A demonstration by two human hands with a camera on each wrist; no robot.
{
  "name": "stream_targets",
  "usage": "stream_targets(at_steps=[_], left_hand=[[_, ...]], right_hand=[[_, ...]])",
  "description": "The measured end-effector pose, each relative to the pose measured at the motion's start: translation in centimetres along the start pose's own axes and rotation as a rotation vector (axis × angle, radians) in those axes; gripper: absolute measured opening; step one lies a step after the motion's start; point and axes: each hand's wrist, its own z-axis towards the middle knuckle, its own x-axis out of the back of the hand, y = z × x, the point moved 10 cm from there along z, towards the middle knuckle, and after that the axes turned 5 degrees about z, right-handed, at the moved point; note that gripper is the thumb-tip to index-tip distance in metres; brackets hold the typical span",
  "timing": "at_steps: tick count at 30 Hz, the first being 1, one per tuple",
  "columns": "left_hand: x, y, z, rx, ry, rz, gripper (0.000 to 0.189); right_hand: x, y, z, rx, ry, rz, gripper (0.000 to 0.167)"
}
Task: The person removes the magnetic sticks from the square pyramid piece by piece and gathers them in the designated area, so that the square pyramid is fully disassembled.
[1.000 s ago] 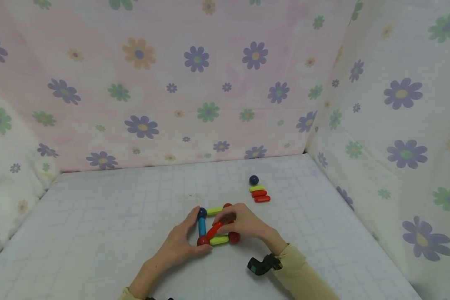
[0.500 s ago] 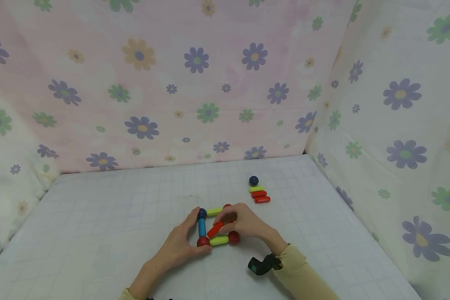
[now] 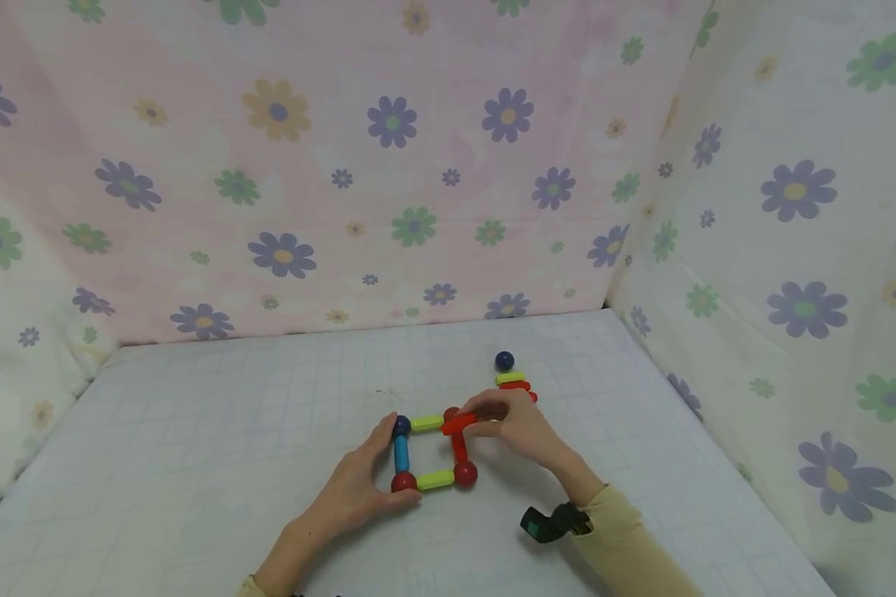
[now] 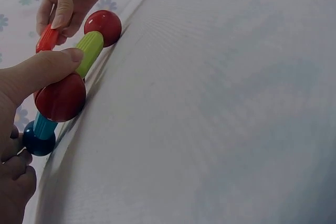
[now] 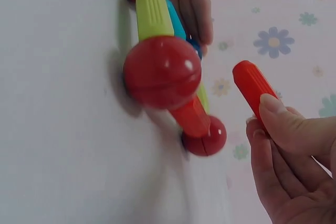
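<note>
Rod (image 5: 252,85) w/ ridges, in R hand (image 5: 294,156)

Table (image 3: 269,406) topped in white, faintly gridded. In left hand's (image 3: 351,485) grip along one side: square frame (image 3: 436,480) of ridged yellow-green, blue and red rods, glossy red and dark-blue balls at corners. Beyond right hand (image 3: 518,425): partly hidden stubby red rods (image 3: 515,385), slim yellow-green rod (image 3: 511,378), loose dark-blue ball (image 3: 504,361) farthest.
</note>
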Motion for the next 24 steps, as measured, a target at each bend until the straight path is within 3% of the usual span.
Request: stream_targets(at_steps=[10,24], left_hand=[[-0.1,0.0,0.0,-0.010,0.007,0.007,0.112],[-0.1,0.0,0.0,-0.025,0.010,0.000,0.112]], right_hand=[[5.0,2.6,-1.6,-0.069,0.181,0.047,0.026],[8.5,6.2,-2.4,-0.167,0.261,-0.025,0.028]])
